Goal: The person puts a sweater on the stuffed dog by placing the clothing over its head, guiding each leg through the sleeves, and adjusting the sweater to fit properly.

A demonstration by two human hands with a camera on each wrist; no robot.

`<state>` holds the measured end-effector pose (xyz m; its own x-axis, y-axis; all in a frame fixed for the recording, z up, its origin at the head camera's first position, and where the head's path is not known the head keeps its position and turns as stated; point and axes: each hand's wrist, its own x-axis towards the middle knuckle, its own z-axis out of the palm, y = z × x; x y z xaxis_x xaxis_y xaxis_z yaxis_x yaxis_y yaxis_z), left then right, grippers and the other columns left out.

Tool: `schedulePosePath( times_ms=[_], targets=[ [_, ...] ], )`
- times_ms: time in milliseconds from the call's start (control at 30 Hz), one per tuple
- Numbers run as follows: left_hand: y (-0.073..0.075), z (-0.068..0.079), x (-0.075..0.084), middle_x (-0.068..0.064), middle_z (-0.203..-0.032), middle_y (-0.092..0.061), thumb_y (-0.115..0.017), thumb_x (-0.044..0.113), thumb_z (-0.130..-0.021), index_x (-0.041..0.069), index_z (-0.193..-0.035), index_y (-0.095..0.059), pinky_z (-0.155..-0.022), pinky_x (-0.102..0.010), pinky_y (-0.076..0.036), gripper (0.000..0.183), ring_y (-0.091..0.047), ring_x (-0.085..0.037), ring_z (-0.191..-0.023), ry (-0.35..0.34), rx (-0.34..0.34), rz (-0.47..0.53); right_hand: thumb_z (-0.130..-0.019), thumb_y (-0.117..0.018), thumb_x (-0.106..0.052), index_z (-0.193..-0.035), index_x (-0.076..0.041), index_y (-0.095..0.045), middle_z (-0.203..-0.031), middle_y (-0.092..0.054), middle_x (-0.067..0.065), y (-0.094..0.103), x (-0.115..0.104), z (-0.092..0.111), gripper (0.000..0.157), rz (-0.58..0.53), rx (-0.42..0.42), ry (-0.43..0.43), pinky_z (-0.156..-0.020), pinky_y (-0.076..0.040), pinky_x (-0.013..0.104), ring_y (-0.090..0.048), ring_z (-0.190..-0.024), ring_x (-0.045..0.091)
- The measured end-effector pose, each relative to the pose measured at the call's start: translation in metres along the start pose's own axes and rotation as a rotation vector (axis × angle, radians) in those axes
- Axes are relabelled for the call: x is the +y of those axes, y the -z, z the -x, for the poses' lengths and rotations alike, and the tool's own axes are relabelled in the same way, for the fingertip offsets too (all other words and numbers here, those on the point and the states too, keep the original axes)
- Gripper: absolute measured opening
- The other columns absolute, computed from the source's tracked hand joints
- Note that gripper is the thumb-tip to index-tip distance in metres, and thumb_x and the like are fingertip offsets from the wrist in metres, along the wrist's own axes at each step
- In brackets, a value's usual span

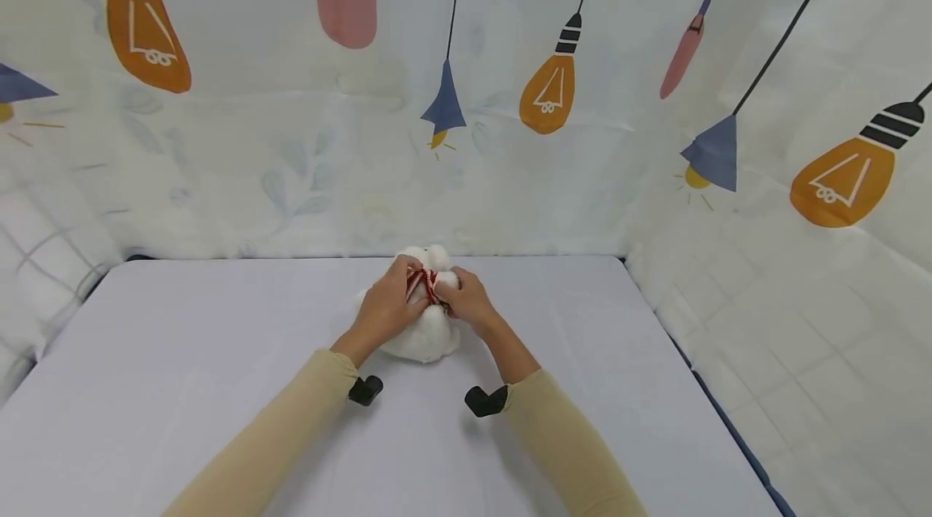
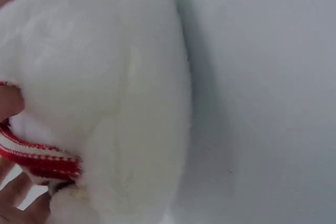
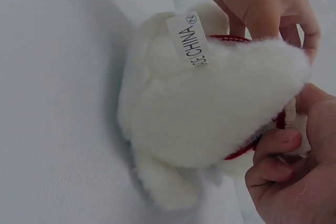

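A white plush toy (image 1: pixel 425 336) sits on the table near its back edge, with a red and white knit scarf (image 1: pixel 427 278) around its upper part. My left hand (image 1: pixel 391 302) grips the scarf from the left, the thumb over the striped knit in the left wrist view. From the right, my right hand (image 1: pixel 468 298) pinches the scarf, its fingers curled in the right wrist view. A printed white label (image 3: pixel 188 39) sticks out of the plush. The fingertips are partly hidden behind fur and knit.
The white-covered table (image 1: pixel 218 355) meets a printed cloth curtain (image 1: pixel 328 137) at the back, and the curtain continues along both sides. Dark wrist-camera mounts (image 1: pixel 366 390) hang from the inner side of each sleeve, low over the table.
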<state>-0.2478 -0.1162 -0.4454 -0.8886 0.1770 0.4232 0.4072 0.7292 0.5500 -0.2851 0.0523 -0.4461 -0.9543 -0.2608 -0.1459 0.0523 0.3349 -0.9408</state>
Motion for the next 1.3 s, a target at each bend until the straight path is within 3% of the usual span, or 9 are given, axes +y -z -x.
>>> schedulePosePath(
  times_ms=[133, 233, 400, 533, 667, 767, 867, 1067, 1300],
  targets=[
    [-0.003, -0.001, -0.003, -0.008, -0.114, -0.062, -0.070, 0.009, -0.087, 0.010, -0.119, -0.059, -0.092, -0.045, -0.050, 0.034, -0.057, -0.028, -0.108, -0.128, 0.098, 0.011, -0.095, -0.052, -0.018, -0.107, -0.007, -0.052, -0.073, -0.046, 0.000, 0.001, -0.001, 0.001, 0.016, -0.064, -0.032, -0.010, -0.048, -0.035, 0.022, -0.039, -0.055, 0.009],
    [-0.003, -0.002, -0.004, -0.006, -0.104, -0.064, -0.069, 0.004, -0.085, 0.011, -0.104, -0.069, -0.084, -0.040, -0.051, 0.020, -0.059, -0.025, -0.097, -0.200, 0.133, 0.011, -0.098, -0.049, -0.020, -0.112, -0.008, -0.051, -0.068, -0.045, 0.000, 0.005, -0.001, 0.001, 0.019, -0.143, -0.093, -0.058, -0.046, -0.033, 0.021, -0.036, -0.050, 0.008],
    [0.002, 0.001, -0.006, -0.004, -0.084, -0.055, -0.065, -0.002, -0.082, 0.010, -0.083, -0.068, -0.061, -0.031, -0.044, 0.012, -0.051, -0.018, -0.068, -0.209, 0.117, -0.090, -0.094, -0.046, -0.021, -0.109, -0.010, -0.051, -0.071, -0.052, 0.001, 0.015, 0.001, 0.001, 0.020, -0.228, -0.155, -0.197, -0.047, -0.040, 0.019, -0.048, -0.048, 0.008],
    [0.010, 0.005, -0.010, -0.004, -0.076, -0.048, -0.068, 0.000, -0.081, 0.008, -0.076, -0.066, -0.058, -0.030, -0.038, 0.010, -0.044, -0.018, -0.060, -0.251, 0.128, -0.264, -0.094, -0.049, -0.024, -0.111, -0.010, -0.054, -0.078, -0.056, 0.001, 0.026, -0.001, 0.002, 0.022, -0.259, -0.142, -0.274, -0.049, -0.036, 0.018, -0.049, -0.051, 0.007],
    [0.019, 0.009, -0.013, -0.006, -0.073, -0.046, -0.069, 0.000, -0.082, 0.005, -0.077, -0.067, -0.059, -0.031, -0.036, 0.007, -0.041, -0.019, -0.060, -0.301, 0.151, -0.330, -0.091, -0.056, -0.024, -0.099, -0.011, -0.057, -0.065, -0.047, -0.004, 0.034, -0.002, 0.004, 0.015, -0.317, -0.077, -0.291, -0.048, -0.029, 0.020, -0.034, -0.048, 0.005],
    [0.024, 0.013, -0.016, -0.005, -0.071, -0.045, -0.070, -0.001, -0.081, 0.004, -0.076, -0.067, -0.059, -0.031, -0.034, 0.008, -0.038, -0.019, -0.061, -0.283, 0.146, -0.329, -0.089, -0.057, -0.024, -0.086, -0.012, -0.057, -0.057, -0.038, -0.006, 0.039, 0.002, 0.003, 0.013, -0.309, -0.033, -0.298, -0.048, -0.026, 0.021, -0.028, -0.048, 0.006],
    [0.027, 0.017, -0.019, -0.005, -0.071, -0.046, -0.069, -0.002, -0.081, 0.004, -0.075, -0.067, -0.059, -0.031, -0.035, 0.009, -0.039, -0.018, -0.061, -0.241, 0.117, -0.325, -0.088, -0.054, -0.025, -0.084, -0.010, -0.059, -0.058, -0.045, -0.003, 0.039, 0.005, 0.003, 0.016, -0.237, -0.008, -0.291, -0.049, -0.034, 0.020, -0.038, -0.050, 0.007],
    [0.028, 0.019, -0.019, -0.005, -0.077, -0.048, -0.063, -0.002, -0.084, 0.006, -0.077, -0.066, -0.060, -0.030, -0.038, 0.011, -0.043, -0.018, -0.062, -0.156, 0.084, -0.298, -0.088, -0.056, -0.020, -0.090, -0.006, -0.060, -0.081, -0.059, 0.000, 0.034, 0.003, 0.001, 0.014, -0.128, 0.071, -0.135, -0.061, -0.050, 0.021, -0.057, -0.069, 0.010],
    [0.023, 0.017, -0.003, -0.006, -0.092, -0.052, -0.058, 0.000, -0.084, 0.007, -0.088, -0.066, -0.058, -0.031, -0.043, 0.011, -0.050, -0.019, -0.065, -0.106, 0.102, -0.218, -0.085, -0.058, -0.020, -0.076, -0.011, -0.049, -0.075, -0.046, -0.001, 0.032, -0.005, 0.006, 0.016, 0.055, 0.115, -0.067, -0.068, -0.044, 0.028, -0.047, -0.075, 0.014]
  ],
)
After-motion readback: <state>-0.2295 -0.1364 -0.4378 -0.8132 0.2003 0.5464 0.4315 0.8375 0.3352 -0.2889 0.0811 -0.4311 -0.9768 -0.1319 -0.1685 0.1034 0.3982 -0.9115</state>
